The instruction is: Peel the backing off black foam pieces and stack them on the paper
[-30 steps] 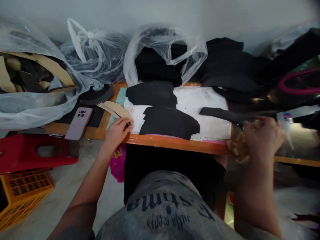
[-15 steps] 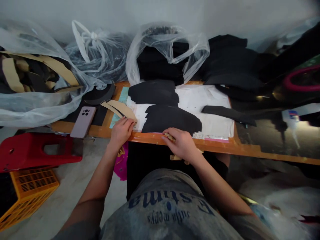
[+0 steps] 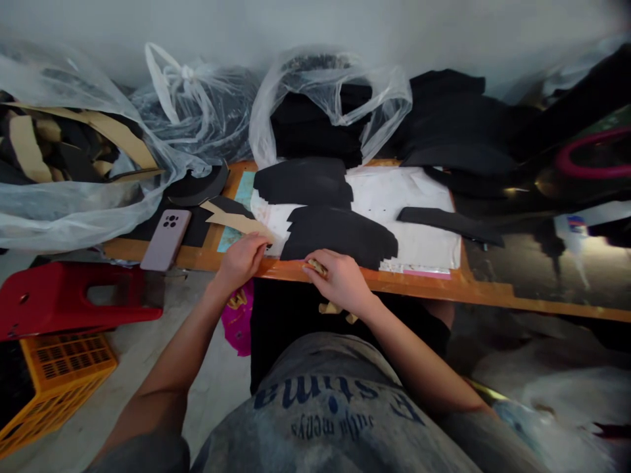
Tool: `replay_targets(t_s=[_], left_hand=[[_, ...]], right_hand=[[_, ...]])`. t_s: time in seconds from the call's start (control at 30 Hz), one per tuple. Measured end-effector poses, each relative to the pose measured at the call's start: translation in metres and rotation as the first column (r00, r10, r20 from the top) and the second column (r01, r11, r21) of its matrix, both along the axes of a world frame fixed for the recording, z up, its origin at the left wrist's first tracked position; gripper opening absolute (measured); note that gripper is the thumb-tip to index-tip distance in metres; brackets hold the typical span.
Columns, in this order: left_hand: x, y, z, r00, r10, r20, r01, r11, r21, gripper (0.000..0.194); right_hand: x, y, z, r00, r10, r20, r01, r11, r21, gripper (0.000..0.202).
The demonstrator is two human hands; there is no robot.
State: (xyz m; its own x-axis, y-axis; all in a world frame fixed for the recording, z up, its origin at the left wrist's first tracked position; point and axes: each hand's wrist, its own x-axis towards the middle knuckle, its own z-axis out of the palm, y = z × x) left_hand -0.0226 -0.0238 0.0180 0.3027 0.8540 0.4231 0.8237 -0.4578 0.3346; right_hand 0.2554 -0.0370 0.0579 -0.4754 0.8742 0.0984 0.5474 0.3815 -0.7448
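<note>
At the table's front edge, my left hand (image 3: 241, 261) is closed in a pinch on the near end of a tan strip (image 3: 236, 222). A curved black piece (image 3: 231, 206) lies against that strip, partly behind it. My right hand (image 3: 341, 279) is closed around crumpled tan strips (image 3: 319, 267), and more tan ends (image 3: 330, 308) hang below the palm. Between and beyond the hands is a stepped-edge black sheet piece (image 3: 340, 233). A similar black piece (image 3: 302, 181) lies behind it. Both rest on white paper (image 3: 394, 194).
A phone (image 3: 165, 240) lies at the left table edge. A narrow black piece (image 3: 446, 223) rests on the right. Plastic bags (image 3: 263, 125) of black pieces line the back. A red stool (image 3: 54, 299) and a yellow crate (image 3: 73, 368) stand at lower left.
The tan strip at my left hand has swung lower and apart from the curved black piece, which now shows more. My right hand has moved slightly left with its crumpled tan strips.
</note>
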Motion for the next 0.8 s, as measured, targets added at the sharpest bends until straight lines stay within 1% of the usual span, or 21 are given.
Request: replay_targets(t_s=[0.07,0.1,0.17,0.23,0.27,0.33,0.37,0.4,0.43,0.47,0.5,0.53,0.63,0.7,0.8], left_hand=[[0.012,-0.015,0.010,0.992,0.070,0.106,-0.080,0.992,0.096,0.015],[0.020,-0.023,0.017,0.987,0.070,0.148,-0.088,0.989,0.122,0.014],[0.037,-0.037,0.031,0.983,0.016,0.182,-0.037,0.993,0.114,0.012],[0.053,-0.047,0.042,0.977,-0.031,0.211,0.016,0.997,0.077,0.011],[0.060,-0.051,0.046,0.972,-0.035,0.232,0.018,0.997,0.074,0.011],[0.070,-0.055,0.051,0.964,-0.017,0.264,-0.022,0.989,0.144,0.016],[0.074,-0.056,0.053,0.964,-0.025,0.265,-0.029,0.979,0.200,0.021],[0.077,-0.058,0.054,0.963,-0.059,0.262,-0.010,0.967,0.253,0.027],[0.079,-0.060,0.055,0.958,-0.113,0.262,0.035,0.958,0.286,0.033],[0.082,-0.062,0.056,0.948,-0.177,0.266,0.099,0.954,0.281,0.037],[0.085,-0.064,0.058,0.931,-0.228,0.284,0.160,0.957,0.243,0.039],[0.088,-0.066,0.059,0.914,-0.255,0.315,0.203,0.961,0.190,0.040],[0.095,-0.070,0.067,0.892,-0.249,0.378,0.252,0.967,0.043,0.039],[0.097,-0.068,0.074,0.876,-0.292,0.383,0.325,0.945,-0.023,0.036],[0.096,-0.063,0.083,0.831,-0.400,0.387,0.452,0.891,-0.049,0.031]], right_hand=[[-0.003,0.000,0.000,0.999,0.000,-0.047,0.001,1.000,0.022,0.021],[-0.004,-0.001,-0.001,0.997,0.006,-0.078,-0.003,0.999,0.040,0.028],[-0.007,-0.002,0.000,0.989,0.045,-0.138,-0.033,0.996,0.083,0.034],[-0.008,-0.003,0.002,0.978,0.109,-0.176,-0.090,0.989,0.114,0.028],[-0.007,-0.004,0.004,0.971,0.139,-0.193,-0.118,0.986,0.120,0.024],[-0.004,-0.006,0.009,0.956,0.157,-0.246,-0.142,0.987,0.079,0.021],[-0.002,-0.007,0.012,0.948,0.137,-0.286,-0.135,0.990,0.027,0.019],[0.001,-0.009,0.014,0.939,0.102,-0.329,-0.123,0.991,-0.043,0.019],[0.004,-0.011,0.017,0.927,0.059,-0.369,-0.112,0.986,-0.124,0.021],[0.007,-0.012,0.019,0.914,0.017,-0.405,-0.108,0.973,-0.203,0.024],[0.010,-0.014,0.021,0.901,-0.017,-0.434,-0.114,0.955,-0.275,0.027],[0.013,-0.016,0.023,0.887,-0.043,-0.459,-0.127,0.935,-0.332,0.030],[0.020,-0.018,0.028,0.849,-0.083,-0.522,-0.184,0.880,-0.438,0.039],[0.023,-0.019,0.030,0.820,-0.091,-0.565,-0.239,0.843,-0.483,0.044],[0.023,-0.020,0.026,0.761,-0.127,-0.636,-0.326,0.773,-0.544,0.050]])
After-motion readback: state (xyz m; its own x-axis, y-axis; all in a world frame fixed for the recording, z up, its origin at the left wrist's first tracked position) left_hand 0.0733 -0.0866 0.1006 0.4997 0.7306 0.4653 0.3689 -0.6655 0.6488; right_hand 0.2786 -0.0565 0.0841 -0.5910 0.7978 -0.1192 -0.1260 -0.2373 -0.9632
